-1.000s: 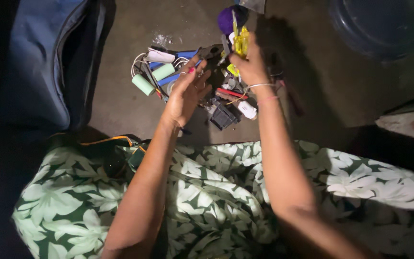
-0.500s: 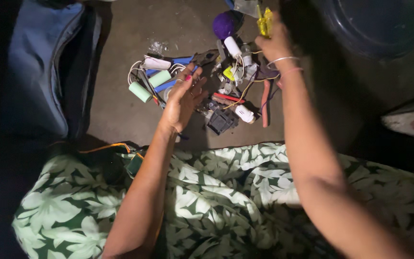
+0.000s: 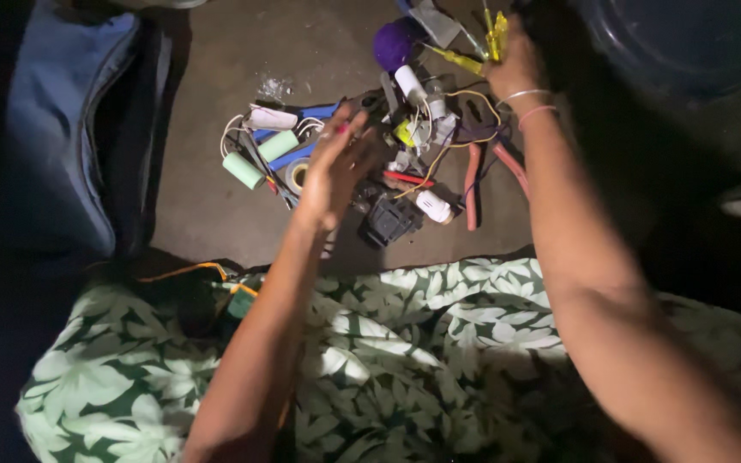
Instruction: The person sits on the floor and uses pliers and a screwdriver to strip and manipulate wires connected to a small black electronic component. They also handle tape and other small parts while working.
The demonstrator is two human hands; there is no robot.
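Note:
My left hand (image 3: 334, 167) is raised over a pile of small electrical parts on the floor. Its fingertips pinch a small dark part (image 3: 369, 106). Further up and to the right, my right hand (image 3: 515, 69) is closed on a yellow piece (image 3: 495, 30), and a thin yellow wire (image 3: 439, 159) trails down from it into the pile. The pile holds two green cylinders (image 3: 243, 170), a white cylinder (image 3: 271, 118), a tape roll (image 3: 299, 174), a black block (image 3: 388, 219), red-handled pliers (image 3: 473, 184) and a purple round thing (image 3: 394, 45).
A blue bag (image 3: 57, 129) lies open at the left. A dark blue basin (image 3: 688, 39) stands at the top right. Green and white leaf-print cloth (image 3: 405, 343) covers my lap at the bottom. A yellow-handled screwdriver (image 3: 454, 59) lies near the purple thing.
My right hand has lifted away from the pile, up and to the right, taking the yellow piece with it. My left hand has stayed over the pile.

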